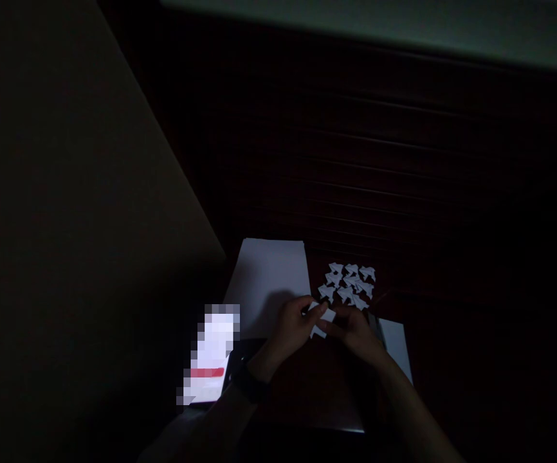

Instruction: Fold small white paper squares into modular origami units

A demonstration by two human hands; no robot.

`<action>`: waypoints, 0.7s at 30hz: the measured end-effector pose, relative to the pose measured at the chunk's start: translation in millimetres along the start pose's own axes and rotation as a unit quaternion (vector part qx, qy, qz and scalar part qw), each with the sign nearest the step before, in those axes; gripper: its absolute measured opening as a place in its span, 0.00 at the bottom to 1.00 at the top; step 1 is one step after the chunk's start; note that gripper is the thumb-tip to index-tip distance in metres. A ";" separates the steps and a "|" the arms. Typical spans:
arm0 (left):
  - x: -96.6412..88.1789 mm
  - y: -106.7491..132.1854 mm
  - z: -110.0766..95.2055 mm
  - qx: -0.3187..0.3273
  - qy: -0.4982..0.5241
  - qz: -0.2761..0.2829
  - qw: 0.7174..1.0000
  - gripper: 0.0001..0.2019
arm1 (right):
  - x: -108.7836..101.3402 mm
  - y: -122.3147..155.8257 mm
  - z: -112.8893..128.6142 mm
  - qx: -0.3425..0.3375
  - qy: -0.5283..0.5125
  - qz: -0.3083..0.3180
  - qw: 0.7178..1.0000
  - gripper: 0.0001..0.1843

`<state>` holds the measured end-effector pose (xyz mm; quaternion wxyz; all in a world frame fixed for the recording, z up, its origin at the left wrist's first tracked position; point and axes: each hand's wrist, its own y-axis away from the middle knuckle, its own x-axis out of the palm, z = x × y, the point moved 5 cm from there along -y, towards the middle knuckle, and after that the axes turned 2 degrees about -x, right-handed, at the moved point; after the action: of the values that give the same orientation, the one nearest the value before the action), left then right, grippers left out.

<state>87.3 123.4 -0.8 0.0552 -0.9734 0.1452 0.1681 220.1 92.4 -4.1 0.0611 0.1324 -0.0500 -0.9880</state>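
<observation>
Between my two hands is a small piece of folded white paper (327,316), held above the dark tabletop. My left hand (294,326) pinches its left side with thumb and fingers, and a dark band circles that wrist. On the right side, my right hand (356,332) grips the same paper with its fingertips. Just beyond the hands lie several small folded white paper figures (347,283), set out in rough rows. Fingers cover part of the paper, so its exact fold is unclear.
Behind my left hand lies a stack of white paper sheets (273,263). A lit screen (208,354), partly pixelated, glows at the left beside a dark object (240,357). White paper (395,341) lies right of my right hand. Dark slatted panelling (356,161) rises behind.
</observation>
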 end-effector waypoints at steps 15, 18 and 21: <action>4.4 4.2 -3.7 0.020 -0.067 -0.027 0.997 0.16 | 1.6 -2.3 -14.4 0.054 -0.062 -0.020 0.996 0.08; 4.0 2.8 -3.2 0.022 -0.056 -0.021 0.998 0.15 | 1.2 -2.4 -8.8 0.044 -0.072 -0.020 0.996 0.08; 2.9 2.1 -5.4 0.030 -0.035 -0.014 0.999 0.15 | 3.2 -3.0 -6.9 0.039 -0.098 -0.020 0.994 0.08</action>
<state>91.0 119.8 3.0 0.0918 -0.9668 0.1347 0.1967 218.5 94.4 -11.9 0.0306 0.0386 -0.0919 -0.9945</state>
